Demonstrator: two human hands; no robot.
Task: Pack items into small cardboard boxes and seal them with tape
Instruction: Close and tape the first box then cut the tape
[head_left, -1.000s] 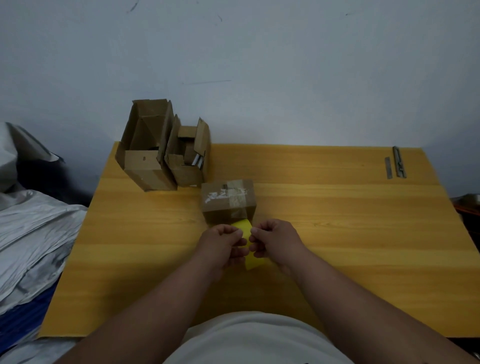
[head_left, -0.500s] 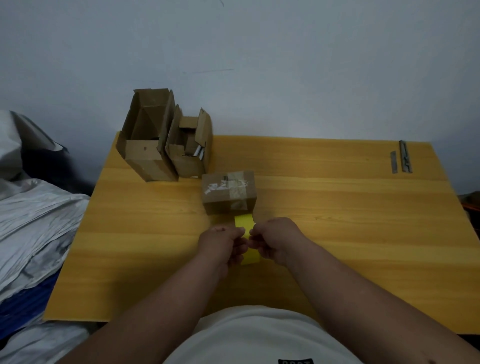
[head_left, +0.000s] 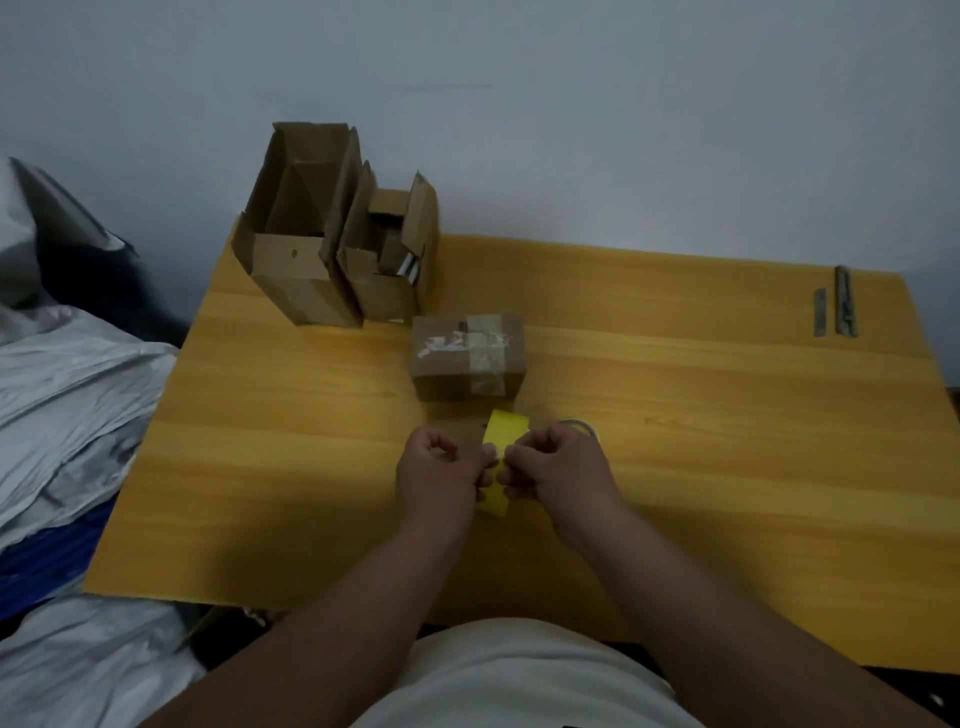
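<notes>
Both hands have stayed together low in the centre of the frame, the yellow tape strip (head_left: 500, 441) now standing clearer above the knuckles. From the head view, the left hand (head_left: 439, 475) and right hand (head_left: 556, 467) each pinch the strip with curled fingers, just below the sealed cardboard box (head_left: 467, 356) on the wooden table (head_left: 727, 441). A tape roll (head_left: 584, 425) peeks out behind the right hand. Two open boxes (head_left: 332, 234) stand at upper left; metal strips (head_left: 836, 309) lie at upper right.
</notes>
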